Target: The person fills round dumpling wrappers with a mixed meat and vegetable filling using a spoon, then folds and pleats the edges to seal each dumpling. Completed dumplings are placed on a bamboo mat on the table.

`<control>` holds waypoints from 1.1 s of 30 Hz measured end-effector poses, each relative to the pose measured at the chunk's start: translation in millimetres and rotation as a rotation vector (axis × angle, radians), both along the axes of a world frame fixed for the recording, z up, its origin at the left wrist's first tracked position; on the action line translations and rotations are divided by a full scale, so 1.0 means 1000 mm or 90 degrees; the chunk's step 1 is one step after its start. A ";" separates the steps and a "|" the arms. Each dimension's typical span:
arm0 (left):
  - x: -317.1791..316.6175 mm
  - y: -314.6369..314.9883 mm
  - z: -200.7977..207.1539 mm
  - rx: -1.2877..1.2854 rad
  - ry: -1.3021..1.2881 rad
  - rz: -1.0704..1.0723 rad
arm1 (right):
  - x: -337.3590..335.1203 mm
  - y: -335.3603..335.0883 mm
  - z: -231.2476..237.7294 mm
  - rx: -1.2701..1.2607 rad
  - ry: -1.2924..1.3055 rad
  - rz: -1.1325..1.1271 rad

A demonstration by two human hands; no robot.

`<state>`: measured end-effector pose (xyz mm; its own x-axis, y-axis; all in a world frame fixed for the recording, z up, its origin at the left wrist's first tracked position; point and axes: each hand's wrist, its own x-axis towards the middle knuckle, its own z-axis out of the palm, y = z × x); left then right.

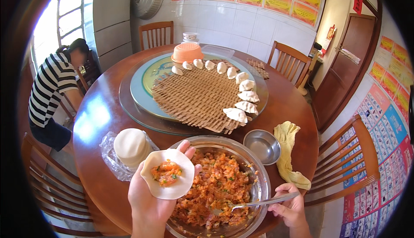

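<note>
On the palm of my left hand lies a round dumpling wrapper with a small heap of orange filling at its middle. The fingers reach out behind the wrapper, cupping it. My right hand grips the handle of a metal spoon, whose bowl end rests in the filling. That orange filling, flecked with green, fills much of a large steel bowl in front of me. A stack of wrappers on clear plastic stands left of the bowl.
Several folded dumplings line the far and right rim of a woven mat on the turntable. An orange basket stands behind. A small metal bowl and yellow cloth lie right. A person bends at the left; chairs surround the table.
</note>
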<state>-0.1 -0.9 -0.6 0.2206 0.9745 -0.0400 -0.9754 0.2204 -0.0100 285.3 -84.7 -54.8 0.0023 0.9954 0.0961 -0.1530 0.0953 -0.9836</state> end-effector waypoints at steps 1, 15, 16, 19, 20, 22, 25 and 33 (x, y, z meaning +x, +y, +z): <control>0.000 0.000 0.000 -0.011 -0.018 -0.014 | 0.008 0.000 -0.002 0.027 -0.093 -0.005; 0.020 0.001 -0.006 -0.061 0.049 -0.113 | 0.043 0.115 0.031 0.311 -0.925 0.087; 0.020 0.001 -0.005 -0.065 0.051 -0.112 | 0.040 0.115 0.036 0.301 -0.934 0.099; 0.022 -0.001 -0.005 -0.035 0.069 -0.106 | 0.028 0.109 0.054 0.323 -0.904 0.067; 0.024 -0.002 -0.005 -0.026 0.072 -0.097 | 0.023 0.104 0.060 0.362 -0.868 0.053; 0.030 -0.007 -0.003 0.001 0.091 -0.094 | 0.008 0.086 0.070 0.453 -0.808 0.003; 0.036 -0.013 0.001 -0.010 0.128 -0.094 | -0.029 0.052 0.072 0.623 -0.852 0.094; 0.035 -0.017 0.010 0.014 0.140 -0.109 | -0.082 0.041 0.060 0.778 -0.778 0.106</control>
<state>35.0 -17.7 9.0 0.3712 0.9248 -0.0839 -0.9019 0.3805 0.2043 203.2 -43.6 5.6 -0.7266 0.3348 0.5999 0.4780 0.8736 0.0914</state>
